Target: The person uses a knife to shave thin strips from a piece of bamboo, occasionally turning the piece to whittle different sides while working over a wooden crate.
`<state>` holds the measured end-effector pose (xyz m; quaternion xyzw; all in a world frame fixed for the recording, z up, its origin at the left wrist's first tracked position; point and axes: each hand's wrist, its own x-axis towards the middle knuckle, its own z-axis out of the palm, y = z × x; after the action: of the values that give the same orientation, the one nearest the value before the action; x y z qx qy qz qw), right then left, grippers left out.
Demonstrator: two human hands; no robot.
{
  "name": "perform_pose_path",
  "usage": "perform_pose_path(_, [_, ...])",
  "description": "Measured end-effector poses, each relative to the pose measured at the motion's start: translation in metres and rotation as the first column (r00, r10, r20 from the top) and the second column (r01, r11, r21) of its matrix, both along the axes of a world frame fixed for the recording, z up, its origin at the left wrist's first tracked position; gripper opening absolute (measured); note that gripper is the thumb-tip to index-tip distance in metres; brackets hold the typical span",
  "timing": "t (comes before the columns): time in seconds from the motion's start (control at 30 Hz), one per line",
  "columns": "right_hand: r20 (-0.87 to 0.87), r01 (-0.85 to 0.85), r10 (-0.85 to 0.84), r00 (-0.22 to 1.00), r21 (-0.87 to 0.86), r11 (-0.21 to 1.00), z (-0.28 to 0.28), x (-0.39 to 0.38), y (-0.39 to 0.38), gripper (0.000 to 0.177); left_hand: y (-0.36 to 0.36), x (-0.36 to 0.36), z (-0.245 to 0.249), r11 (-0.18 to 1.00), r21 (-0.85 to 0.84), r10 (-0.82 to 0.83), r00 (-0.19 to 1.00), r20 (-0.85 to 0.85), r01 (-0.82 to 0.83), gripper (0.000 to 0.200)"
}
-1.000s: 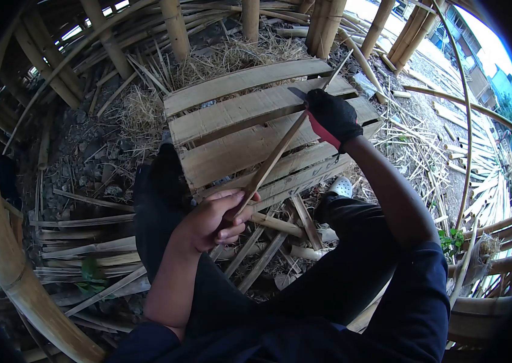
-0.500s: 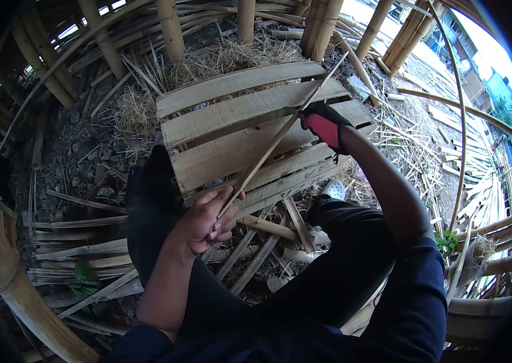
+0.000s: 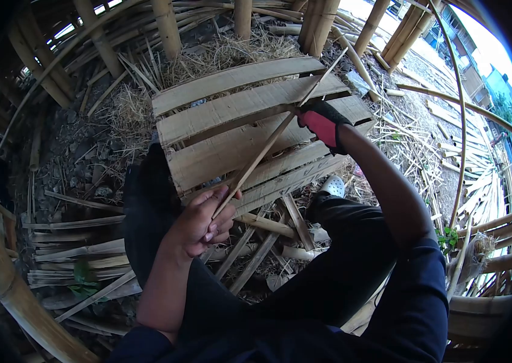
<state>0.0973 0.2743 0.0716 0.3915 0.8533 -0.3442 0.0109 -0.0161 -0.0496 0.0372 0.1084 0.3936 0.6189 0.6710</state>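
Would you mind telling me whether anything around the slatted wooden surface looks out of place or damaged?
The right hand wears a glove but the left hand is bare, an odd mismatch. Loose straw and bamboo strips lie scattered on the ground around the slatted surface. No spill or clear damage shows.

Cannot see the fingertips of the right hand (image 3: 323, 124) or tell where the thin strip (image 3: 260, 154) ends in the left hand (image 3: 202, 222). Cannot make out the left foot in shadow, nor the dark shirt (image 3: 304, 340) past the bottom edge.
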Motion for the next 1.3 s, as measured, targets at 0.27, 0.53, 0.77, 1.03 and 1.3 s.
perform_pose_path(0.27, [-0.105, -0.068, 0.069, 0.992, 0.021, 0.997, -0.008, 0.000, -0.019, 0.038, 0.001, -0.002, -0.003, 1.000, 0.020, 0.006, 1.000, 0.001, -0.006, 0.030])
perform_pose_path(0.53, [0.031, -0.287, 0.286, 0.958, 0.023, 0.958, 0.014, 0.000, -0.056, 0.033, 0.002, -0.001, -0.002, 1.000, 0.012, 0.007, 1.000, -0.028, -0.007, 0.031])
perform_pose_path(0.77, [0.013, -0.280, 0.295, 0.955, 0.357, 0.891, -0.021, -0.005, -0.064, 0.037, 0.013, 0.002, 0.003, 1.000, 0.009, 0.003, 0.999, -0.052, -0.003, 0.032])
perform_pose_path(1.03, [-0.127, -0.080, 0.076, 0.989, -0.032, 0.996, -0.003, 0.002, -0.044, 0.032, 0.011, 0.004, 0.003, 0.999, 0.040, 0.019, 0.999, -0.045, -0.018, 0.031])
perform_pose_path(1.3, [-0.108, 0.040, -0.055, 0.993, -0.142, 0.989, 0.015, 0.008, -0.039, 0.033, 0.004, -0.001, -0.001, 0.997, 0.075, 0.023, 1.000, 0.011, -0.024, 0.031])
